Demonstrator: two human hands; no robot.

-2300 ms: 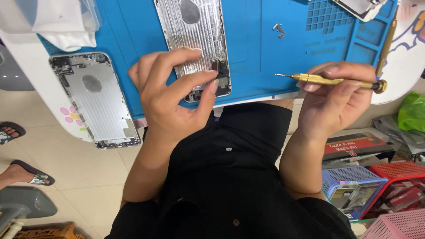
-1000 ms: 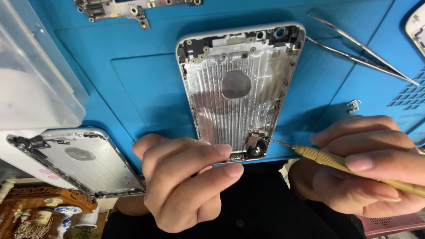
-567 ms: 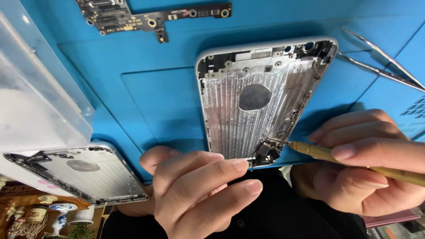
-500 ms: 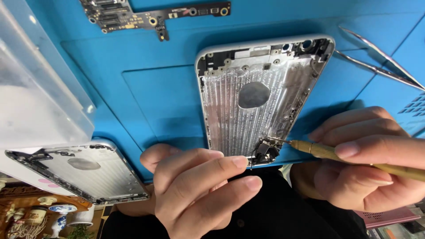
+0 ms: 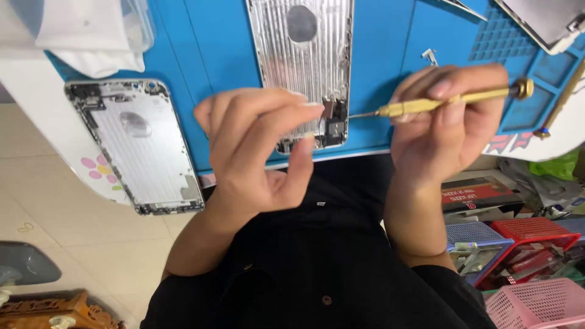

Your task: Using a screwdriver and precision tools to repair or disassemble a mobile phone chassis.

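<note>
A silver phone back housing (image 5: 303, 58) lies on the blue work mat (image 5: 390, 36) near its front edge. My left hand (image 5: 259, 146) rests at the housing's lower end, fingertips on its bottom left corner, fingers curled. My right hand (image 5: 442, 125) grips a gold-handled screwdriver (image 5: 448, 102) held nearly level, its thin tip at the small dark parts in the housing's lower right corner (image 5: 334, 119). A second silver housing (image 5: 134, 143) lies to the left, half off the mat on the white table edge.
A small metal bracket (image 5: 430, 56) sits on the mat right of the housing. A screen panel (image 5: 545, 21) lies at the top right, a clear plastic box (image 5: 79, 27) at the top left. Red, blue and pink baskets (image 5: 524, 268) stand on the floor at the right.
The view has tilted down and back, so the housing now sits higher in frame. The screwdriver stays at the housing's lower right corner; my left hand stays at its bottom edge.
</note>
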